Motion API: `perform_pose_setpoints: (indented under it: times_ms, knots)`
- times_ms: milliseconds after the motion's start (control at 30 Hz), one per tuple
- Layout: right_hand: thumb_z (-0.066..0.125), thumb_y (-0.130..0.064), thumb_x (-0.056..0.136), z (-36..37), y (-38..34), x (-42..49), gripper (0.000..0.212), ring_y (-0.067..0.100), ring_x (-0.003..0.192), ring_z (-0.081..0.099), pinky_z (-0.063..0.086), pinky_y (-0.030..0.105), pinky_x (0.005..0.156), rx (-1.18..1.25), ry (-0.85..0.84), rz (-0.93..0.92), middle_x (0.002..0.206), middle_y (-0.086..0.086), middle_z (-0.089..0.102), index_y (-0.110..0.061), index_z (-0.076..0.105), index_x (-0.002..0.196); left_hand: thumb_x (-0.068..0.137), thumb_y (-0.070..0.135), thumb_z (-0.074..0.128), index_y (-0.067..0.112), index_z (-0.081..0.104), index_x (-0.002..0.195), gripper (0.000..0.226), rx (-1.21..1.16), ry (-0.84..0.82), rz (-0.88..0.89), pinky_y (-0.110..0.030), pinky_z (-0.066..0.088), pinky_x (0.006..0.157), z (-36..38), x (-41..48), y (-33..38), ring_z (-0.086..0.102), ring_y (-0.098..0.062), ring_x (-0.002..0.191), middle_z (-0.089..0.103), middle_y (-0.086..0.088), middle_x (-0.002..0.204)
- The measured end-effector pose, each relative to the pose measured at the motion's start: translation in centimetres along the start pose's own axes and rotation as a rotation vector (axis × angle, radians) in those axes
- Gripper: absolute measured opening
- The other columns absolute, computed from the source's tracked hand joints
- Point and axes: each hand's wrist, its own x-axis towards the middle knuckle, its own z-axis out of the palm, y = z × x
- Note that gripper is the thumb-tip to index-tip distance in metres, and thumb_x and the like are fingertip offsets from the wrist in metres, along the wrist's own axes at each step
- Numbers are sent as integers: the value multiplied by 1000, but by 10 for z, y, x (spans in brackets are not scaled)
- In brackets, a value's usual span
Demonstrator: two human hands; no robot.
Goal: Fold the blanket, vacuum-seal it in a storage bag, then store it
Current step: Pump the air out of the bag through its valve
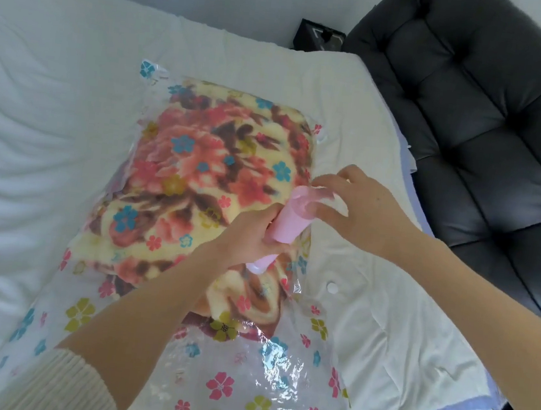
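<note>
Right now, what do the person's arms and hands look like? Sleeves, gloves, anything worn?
No gloves, rings or watch show on the left hand or the right hand. The left arm wears a cream ribbed knit sleeve that leaves the forearm uncovered. The right forearm shows no sleeve in frame.

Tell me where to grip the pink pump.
Wrap the pump round its wide body mid-length, from the left, as the left hand does: it stands tilted on its narrow tip on the bag, and the right hand holds its top end.
</note>
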Motion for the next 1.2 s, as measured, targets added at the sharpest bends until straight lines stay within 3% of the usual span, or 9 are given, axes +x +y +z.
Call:
perform_pose_setpoints:
  times_ms: [167,400,500,600,733,833,933,1100,1200]
  knots:
    - [28,-40,97,20,-6,9,40,32,70,58,29,32,51,-328,21,-225,76,5,60,-9,54,101,74,26,79,8,48,128,65,-10,-19,-1,-27,41,75,5,0,-4,61,-26,98,66,-7,112]
    - [48,-26,96,-50,-29,20,25,20,55,47,21,27,53,-75,949,141,64,4,59,-13,68,102,73,28,80,17,44,135,73,-55,-42,-15,-25,44,84,3,4,-14,60,-17,100,63,3,119]
    - [41,-30,93,39,-34,10,37,22,37,48,12,19,43,-158,604,158,50,4,52,-8,71,97,66,37,81,16,49,129,74,-44,-61,-73,-27,47,82,6,1,-19,62,-18,97,66,3,113]
    - [34,-26,97,41,-30,5,37,33,57,60,26,27,51,-293,309,16,63,11,59,-6,60,114,61,49,70,18,49,130,79,-47,-64,-74,-31,50,84,11,-4,-19,63,-17,97,67,4,112]
    - [39,-22,96,-24,-34,7,25,18,50,32,12,30,50,-31,897,236,54,-4,35,-15,59,85,66,40,80,17,50,130,74,-43,-48,-55,-31,49,85,11,2,-14,63,-17,97,66,3,115]
    - [47,-22,86,54,-42,-3,28,17,35,43,15,19,46,-142,602,261,43,-2,42,-10,70,96,62,39,78,15,54,124,70,-70,-43,-126,-34,50,85,16,-7,-18,64,-19,97,67,2,110]
    - [49,-18,92,57,-35,-5,33,28,57,57,27,26,52,-339,204,107,60,3,43,-11,56,123,66,33,80,17,57,110,51,-118,0,-167,-31,48,80,26,-15,-20,61,-17,92,66,5,100]
    - [42,-20,92,9,-36,-12,31,23,41,41,24,23,43,-43,798,366,52,4,48,-12,65,111,68,27,82,17,57,120,59,-82,-19,-143,-29,46,79,25,-9,-14,61,-19,92,68,3,107]
    - [63,-17,81,70,-48,-25,38,22,38,51,18,18,42,-167,365,302,48,1,46,-18,64,119,67,27,81,16,58,119,58,-76,-42,-167,-30,48,82,28,-16,-16,63,-19,96,69,1,107]
